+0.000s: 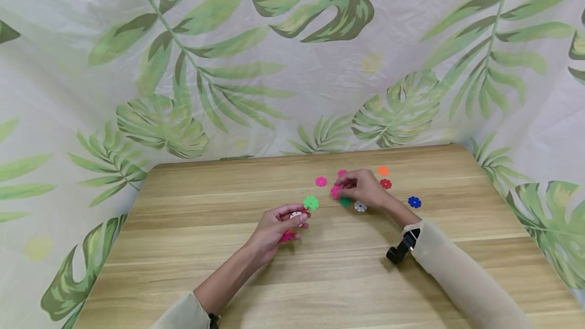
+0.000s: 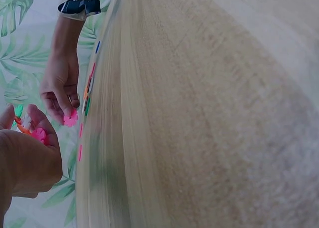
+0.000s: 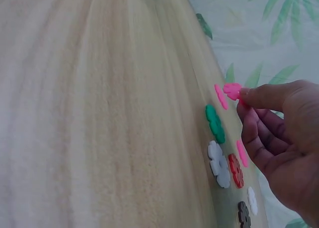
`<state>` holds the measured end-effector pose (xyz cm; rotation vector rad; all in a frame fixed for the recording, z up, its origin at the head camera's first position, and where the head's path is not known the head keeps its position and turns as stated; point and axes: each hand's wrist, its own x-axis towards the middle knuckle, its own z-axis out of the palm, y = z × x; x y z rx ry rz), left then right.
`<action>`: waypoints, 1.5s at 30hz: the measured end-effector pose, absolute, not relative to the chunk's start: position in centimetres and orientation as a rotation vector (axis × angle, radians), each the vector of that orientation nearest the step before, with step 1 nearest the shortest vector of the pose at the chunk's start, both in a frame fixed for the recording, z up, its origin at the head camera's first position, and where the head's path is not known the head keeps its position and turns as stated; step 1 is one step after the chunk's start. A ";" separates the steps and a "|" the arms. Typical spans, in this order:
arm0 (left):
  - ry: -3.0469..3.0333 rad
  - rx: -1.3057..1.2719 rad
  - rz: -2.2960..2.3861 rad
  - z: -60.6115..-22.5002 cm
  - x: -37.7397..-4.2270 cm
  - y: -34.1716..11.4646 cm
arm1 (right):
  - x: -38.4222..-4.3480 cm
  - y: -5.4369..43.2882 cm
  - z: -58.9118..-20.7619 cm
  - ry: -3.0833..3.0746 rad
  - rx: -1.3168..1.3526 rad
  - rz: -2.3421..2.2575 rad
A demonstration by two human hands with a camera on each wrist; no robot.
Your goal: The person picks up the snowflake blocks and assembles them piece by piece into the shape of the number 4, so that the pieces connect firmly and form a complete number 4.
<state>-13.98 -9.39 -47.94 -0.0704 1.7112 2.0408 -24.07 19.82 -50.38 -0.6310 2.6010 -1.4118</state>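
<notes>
My left hand [image 1: 269,231] holds a joined cluster of notched plastic discs above the table. A light green disc [image 1: 311,203] tops it, with a white disc [image 1: 296,218] at the thumb and a pink disc [image 1: 286,236] lower down. Part of an orange disc [image 2: 23,128] shows in the left wrist view; the fingers hide the joints. To the right, my right hand [image 1: 369,190] pinches a single pink disc [image 3: 232,91] between thumb and fingers, raised over the table. Beneath that hand lie a dark green disc [image 1: 345,201] and a white notched disc [image 1: 360,206].
Loose discs lie flat on the wooden table [image 1: 192,217]: pink [image 1: 321,181] left of the right hand, another pink [image 1: 342,172] behind it, and orange [image 1: 383,170], red [image 1: 386,184] and blue [image 1: 414,202] to its right. A leaf-patterned cloth [image 1: 320,75] hangs behind the table.
</notes>
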 end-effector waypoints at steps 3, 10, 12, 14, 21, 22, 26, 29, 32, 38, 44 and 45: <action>1.708 -0.072 2.039 -47.9 -14.0 -9.4 | -23.4 19.9 -49.9 2.546 -0.607 -1.474; 1.698 -0.070 2.031 -47.8 -13.9 -9.3 | -22.2 19.9 -48.9 2.340 -0.503 -1.685; 1.697 -0.070 2.026 -47.8 -13.9 -9.3 | -21.9 19.9 -48.6 2.301 -0.488 -1.723; 1.695 -0.075 2.022 -47.8 -13.9 -9.3 | -21.6 19.8 -48.3 2.287 -0.484 -1.741; 1.688 -0.059 2.008 -47.6 -13.8 -9.2 | -20.6 19.2 -47.1 2.267 -0.506 -1.761; 1.686 -0.056 2.008 -47.6 -13.8 -9.2 | -20.4 19.1 -46.9 2.267 -0.512 -1.762; 1.671 -0.048 2.007 -47.5 -13.8 -9.2 | -19.9 18.7 -46.2 2.272 -0.547 -1.762; 1.657 -0.044 2.006 -47.4 -13.8 -9.1 | -19.7 18.5 -45.9 2.280 -0.557 -1.771; 1.639 -0.046 2.004 -47.3 -13.8 -9.0 | -19.5 18.3 -45.6 2.288 -0.571 -1.780; 1.614 -0.041 2.001 -47.3 -13.8 -9.0 | -19.5 18.1 -45.5 2.272 -0.620 -1.792; 1.607 -0.039 1.988 -47.4 -13.9 -9.0 | -19.5 18.0 -45.5 2.259 -0.653 -1.800; 1.606 -0.036 1.986 -47.4 -13.9 -9.0 | -19.4 18.0 -45.5 2.257 -0.658 -1.803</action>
